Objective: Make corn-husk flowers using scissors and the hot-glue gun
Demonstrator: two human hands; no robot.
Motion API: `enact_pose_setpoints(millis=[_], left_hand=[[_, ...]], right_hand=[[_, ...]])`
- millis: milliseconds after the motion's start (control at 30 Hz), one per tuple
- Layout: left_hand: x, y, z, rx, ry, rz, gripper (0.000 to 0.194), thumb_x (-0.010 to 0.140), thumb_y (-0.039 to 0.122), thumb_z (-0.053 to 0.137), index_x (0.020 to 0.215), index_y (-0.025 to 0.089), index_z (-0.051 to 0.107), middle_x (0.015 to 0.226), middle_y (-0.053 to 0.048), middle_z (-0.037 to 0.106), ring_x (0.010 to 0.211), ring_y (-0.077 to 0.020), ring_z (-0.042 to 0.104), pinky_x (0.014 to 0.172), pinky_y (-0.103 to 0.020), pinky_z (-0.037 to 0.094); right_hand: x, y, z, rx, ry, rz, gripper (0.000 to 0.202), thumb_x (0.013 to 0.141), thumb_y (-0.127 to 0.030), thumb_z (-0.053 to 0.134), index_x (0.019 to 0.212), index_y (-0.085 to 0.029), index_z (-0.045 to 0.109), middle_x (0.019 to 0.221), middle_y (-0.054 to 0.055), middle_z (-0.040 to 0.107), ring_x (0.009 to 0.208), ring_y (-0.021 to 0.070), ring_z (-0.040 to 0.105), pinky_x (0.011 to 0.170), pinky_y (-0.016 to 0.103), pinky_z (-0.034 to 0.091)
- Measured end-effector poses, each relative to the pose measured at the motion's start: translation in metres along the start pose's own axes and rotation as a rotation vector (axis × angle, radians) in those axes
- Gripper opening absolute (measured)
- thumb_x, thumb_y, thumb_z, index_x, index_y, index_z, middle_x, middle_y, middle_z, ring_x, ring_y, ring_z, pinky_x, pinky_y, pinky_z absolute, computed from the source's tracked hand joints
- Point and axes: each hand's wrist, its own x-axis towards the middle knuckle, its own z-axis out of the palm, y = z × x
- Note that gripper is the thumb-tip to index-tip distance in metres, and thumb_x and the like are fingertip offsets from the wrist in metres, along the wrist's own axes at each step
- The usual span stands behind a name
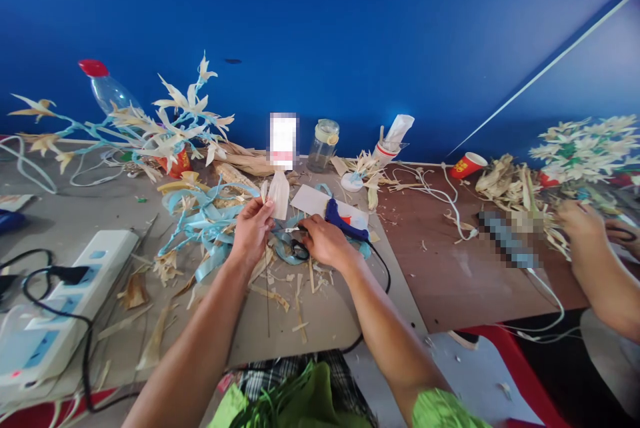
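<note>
My left hand [254, 227] pinches a pale dried corn husk piece [279, 196] between thumb and fingers, held upright above the table. A thin wire [268, 301] runs down beneath that hand. With fingers curled, my right hand [324, 239] grips small scissors with black handles [300, 250], low over the tabletop; part of them is hidden by the fingers. Just beyond it, a blue glue gun [345, 223] lies on a white card [306, 200]. Light blue ribbon [200, 221] lies tangled left of my left hand.
Husk flowers on blue stems [185, 111] stand at the back left. A power strip [70, 308] with black cables fills the front left. A clear jar [323, 145] and red paper cup [468, 165] stand by the blue wall. Another person's hand [580, 221] is at the right.
</note>
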Motion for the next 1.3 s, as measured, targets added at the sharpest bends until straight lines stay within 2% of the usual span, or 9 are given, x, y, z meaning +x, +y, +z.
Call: enact_pose_setpoints(millis=[267,500,667,800,900,1000,1067,1167,1300], left_hand=[[0.000,-0.001,0.001,-0.004,-0.009,-0.011,0.022,0.061,0.022,0.076,0.070,0.013,0.058,0.060,0.006,0.045,0.041,0.0010,0.030,0.040,-0.016,0.024],[0.000,0.001,-0.001,-0.063,0.034,0.027,0.026,0.060,0.022,0.077,0.068,0.014,0.054,0.057,0.007,0.045,0.041,0.0002,0.031,0.039,-0.015,0.024],[0.001,0.002,-0.003,-0.122,-0.011,0.020,0.025,0.065,0.021,0.075,0.067,0.015,0.051,0.053,0.008,0.041,0.041,-0.0004,0.029,0.040,-0.016,0.025],[0.001,0.002,-0.005,-0.211,-0.075,-0.060,0.025,0.067,0.019,0.073,0.069,0.016,0.048,0.051,0.009,0.036,0.040,-0.0014,0.029,0.043,-0.017,0.028],[-0.001,0.003,-0.005,-0.281,-0.147,-0.113,0.027,0.069,0.019,0.072,0.067,0.017,0.045,0.050,0.010,0.032,0.040,-0.0014,0.025,0.044,-0.017,0.029],[-0.004,0.001,-0.003,-0.293,-0.207,-0.149,0.025,0.070,0.020,0.071,0.070,0.017,0.046,0.051,0.010,0.031,0.039,-0.0012,0.023,0.044,-0.017,0.028],[-0.007,0.000,-0.001,-0.269,-0.227,-0.166,0.023,0.071,0.022,0.071,0.073,0.017,0.049,0.052,0.009,0.033,0.040,-0.0015,0.024,0.045,-0.017,0.028],[-0.010,-0.002,0.001,-0.243,-0.246,-0.160,0.021,0.071,0.022,0.071,0.074,0.017,0.051,0.051,0.009,0.036,0.041,-0.0020,0.026,0.045,-0.017,0.027],[-0.012,-0.001,0.003,-0.205,-0.297,-0.177,0.019,0.070,0.021,0.071,0.075,0.015,0.053,0.068,0.003,0.057,0.041,0.0000,0.023,0.043,-0.017,0.025]], right_hand=[[0.004,-0.006,0.004,-0.111,0.015,0.106,0.036,0.080,-0.012,0.043,0.115,-0.019,0.051,0.106,0.010,0.062,0.093,0.0236,0.062,0.071,0.030,0.044],[0.002,0.000,-0.005,0.024,0.221,0.155,0.030,0.085,-0.016,0.039,0.111,-0.021,0.056,0.111,0.009,0.061,0.099,0.0211,0.059,0.081,0.030,0.044],[0.010,0.019,-0.004,0.310,0.526,0.247,0.026,0.082,-0.015,0.043,0.102,-0.017,0.058,0.104,0.010,0.063,0.097,0.0205,0.057,0.088,0.033,0.042],[0.022,0.029,0.004,0.829,0.709,0.353,0.019,0.075,-0.024,0.053,0.092,-0.017,0.058,0.088,0.007,0.064,0.079,0.0177,0.057,0.074,0.032,0.046],[0.028,0.023,0.009,1.368,0.637,0.351,0.023,0.065,-0.029,0.064,0.085,-0.019,0.057,0.073,0.000,0.061,0.056,0.0106,0.047,0.051,0.024,0.039],[0.029,0.008,0.014,1.696,0.474,0.286,0.031,0.057,-0.029,0.072,0.081,-0.020,0.056,0.068,-0.003,0.059,0.047,0.0060,0.038,0.043,0.021,0.030],[0.028,-0.002,0.017,1.756,0.396,0.254,0.031,0.056,-0.029,0.074,0.081,-0.020,0.057,0.065,-0.004,0.058,0.045,0.0051,0.036,0.043,0.020,0.028],[0.026,-0.011,0.022,1.688,0.351,0.193,0.027,0.059,-0.031,0.073,0.078,-0.020,0.057,0.059,-0.006,0.052,0.044,0.0048,0.034,0.043,0.020,0.026],[0.023,-0.017,0.023,1.573,0.264,0.155,0.030,0.057,-0.036,0.074,0.076,-0.019,0.057,0.058,-0.007,0.049,0.044,0.0050,0.033,0.044,0.021,0.025]])
